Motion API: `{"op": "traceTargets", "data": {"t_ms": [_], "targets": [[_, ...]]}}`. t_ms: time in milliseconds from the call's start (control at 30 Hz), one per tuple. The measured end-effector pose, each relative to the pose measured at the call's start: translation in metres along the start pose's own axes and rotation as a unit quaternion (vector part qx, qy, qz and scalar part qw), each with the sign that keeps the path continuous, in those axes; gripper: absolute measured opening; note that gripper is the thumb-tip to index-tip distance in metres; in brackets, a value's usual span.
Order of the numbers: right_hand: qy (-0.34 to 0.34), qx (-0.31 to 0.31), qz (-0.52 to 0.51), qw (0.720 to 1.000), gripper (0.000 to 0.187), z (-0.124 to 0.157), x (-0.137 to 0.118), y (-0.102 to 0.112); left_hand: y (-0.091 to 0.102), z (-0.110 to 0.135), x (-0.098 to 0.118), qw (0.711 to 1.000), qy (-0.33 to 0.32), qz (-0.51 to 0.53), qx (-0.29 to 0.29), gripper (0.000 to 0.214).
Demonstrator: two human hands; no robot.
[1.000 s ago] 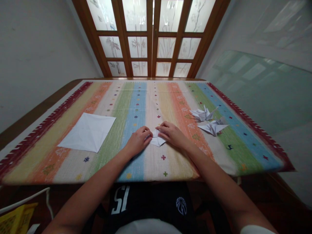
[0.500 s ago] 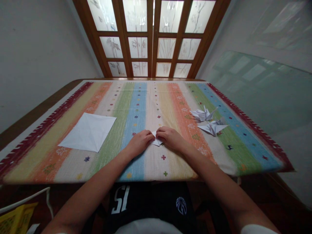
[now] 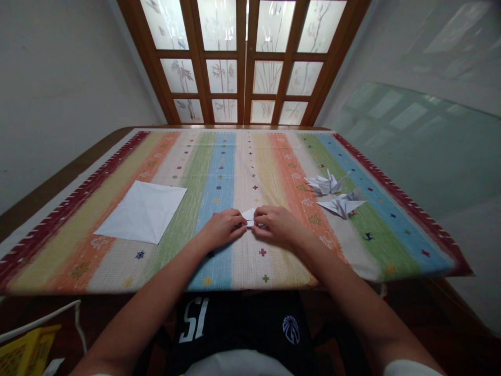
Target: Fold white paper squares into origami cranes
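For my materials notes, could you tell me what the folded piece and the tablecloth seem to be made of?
The folded piece looks like thin matte white paper, with crisp creases. The tablecloth looks like woven fabric, weave visible; fibre unclear.

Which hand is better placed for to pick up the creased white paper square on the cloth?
Probably the left hand: it is on the same side as the creased white paper square and closer to it. The right hand lies beyond the small folded paper that both hands hold.
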State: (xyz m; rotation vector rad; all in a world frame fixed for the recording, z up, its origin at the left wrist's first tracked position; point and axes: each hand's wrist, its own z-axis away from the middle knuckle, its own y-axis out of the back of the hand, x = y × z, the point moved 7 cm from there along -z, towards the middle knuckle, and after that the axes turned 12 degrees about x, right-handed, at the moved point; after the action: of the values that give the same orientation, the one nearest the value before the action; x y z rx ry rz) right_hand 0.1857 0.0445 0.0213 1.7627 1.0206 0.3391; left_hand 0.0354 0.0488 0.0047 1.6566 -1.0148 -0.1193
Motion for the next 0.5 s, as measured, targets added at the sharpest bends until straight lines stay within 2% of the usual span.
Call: {"op": "traceTargets", "data": {"t_ms": [233, 500], "targets": [[-0.032, -0.013, -0.017, 0.999, 0.014, 0.0002, 0.0064, -0.0014, 0.0015, 0.0000, 0.0019, 1.000, -0.017, -0.001, 0.011, 0.022], [-0.054, -0.045, 0.011, 0.997, 0.027, 0.0002, 0.0088, -0.0025, 0.0075, 0.0011, -0.0035, 1.000, 0.011, 0.017, -0.008, 0.018]]}}
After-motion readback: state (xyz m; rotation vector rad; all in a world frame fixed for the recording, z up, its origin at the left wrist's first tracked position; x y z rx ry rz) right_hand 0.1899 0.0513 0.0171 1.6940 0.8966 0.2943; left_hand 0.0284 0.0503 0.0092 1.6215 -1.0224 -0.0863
